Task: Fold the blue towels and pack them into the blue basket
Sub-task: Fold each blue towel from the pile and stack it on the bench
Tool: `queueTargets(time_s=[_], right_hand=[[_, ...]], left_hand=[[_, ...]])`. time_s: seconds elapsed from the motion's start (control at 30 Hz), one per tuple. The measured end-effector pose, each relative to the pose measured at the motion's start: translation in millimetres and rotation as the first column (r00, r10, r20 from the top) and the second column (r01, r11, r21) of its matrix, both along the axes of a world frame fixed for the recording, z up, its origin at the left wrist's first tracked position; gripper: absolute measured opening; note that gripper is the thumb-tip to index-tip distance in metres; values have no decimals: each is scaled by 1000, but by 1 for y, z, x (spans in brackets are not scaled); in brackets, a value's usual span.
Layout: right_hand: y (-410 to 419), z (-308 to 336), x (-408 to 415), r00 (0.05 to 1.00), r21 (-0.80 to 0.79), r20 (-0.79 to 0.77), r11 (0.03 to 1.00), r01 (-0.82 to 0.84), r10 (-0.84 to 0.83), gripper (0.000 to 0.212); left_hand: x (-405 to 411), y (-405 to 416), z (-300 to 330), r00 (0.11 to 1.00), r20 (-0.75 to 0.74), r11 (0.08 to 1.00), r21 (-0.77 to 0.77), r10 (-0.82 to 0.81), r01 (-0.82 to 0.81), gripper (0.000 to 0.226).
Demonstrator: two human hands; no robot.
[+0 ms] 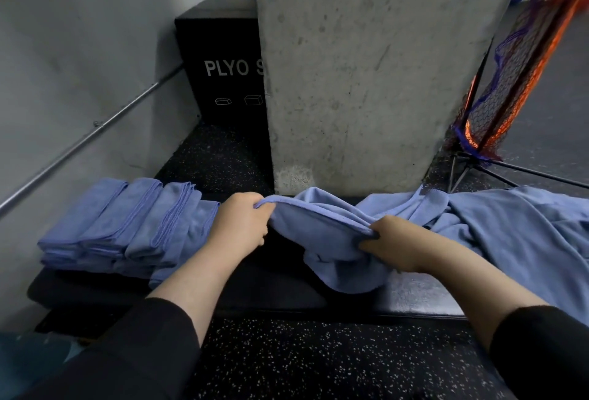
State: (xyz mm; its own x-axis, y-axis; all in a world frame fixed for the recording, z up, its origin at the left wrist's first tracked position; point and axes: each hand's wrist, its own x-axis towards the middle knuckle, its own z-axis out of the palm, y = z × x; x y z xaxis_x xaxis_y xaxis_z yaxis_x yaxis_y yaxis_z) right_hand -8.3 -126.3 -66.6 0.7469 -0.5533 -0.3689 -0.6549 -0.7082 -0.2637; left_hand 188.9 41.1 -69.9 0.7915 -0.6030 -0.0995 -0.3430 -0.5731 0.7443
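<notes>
A concrete pillar (366, 64) rose just behind a black padded bench (271, 291), leaving little room past its far edge. Unfolded blue towels (510, 233) lay heaped across the bench's right end. Folded blue towels (121, 224) were stacked at its left end. Between them, over the bare middle, the left hand (239, 224) and right hand (392, 246) each pinched the hem of one blue towel (322, 233), fingers curled, holding it stretched between them, its lower part sagging onto the seat.
</notes>
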Motion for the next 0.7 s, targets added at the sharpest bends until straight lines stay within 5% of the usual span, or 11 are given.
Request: queueTargets(time_s=[0.2,0.3,0.53,0.7], right_hand=[[-23,-45,5,977,-76,145,983,170,-157,11],[-30,-62,19,943,-215,332,975,63,12,19],[-27,-61,57,970,36,227,994,-100,89,34],[-38,-44,45,906,-130,409,976,174,-108,17]], left_hand=[[-7,-2,-15,991,-85,992,66,-105,110,27],[-9,-6,-12,989,-98,993,21,-110,112,30],[-2,5,-9,988,-67,991,-19,-136,135,29],[5,11,-10,998,-52,996,-81,-35,31,25]])
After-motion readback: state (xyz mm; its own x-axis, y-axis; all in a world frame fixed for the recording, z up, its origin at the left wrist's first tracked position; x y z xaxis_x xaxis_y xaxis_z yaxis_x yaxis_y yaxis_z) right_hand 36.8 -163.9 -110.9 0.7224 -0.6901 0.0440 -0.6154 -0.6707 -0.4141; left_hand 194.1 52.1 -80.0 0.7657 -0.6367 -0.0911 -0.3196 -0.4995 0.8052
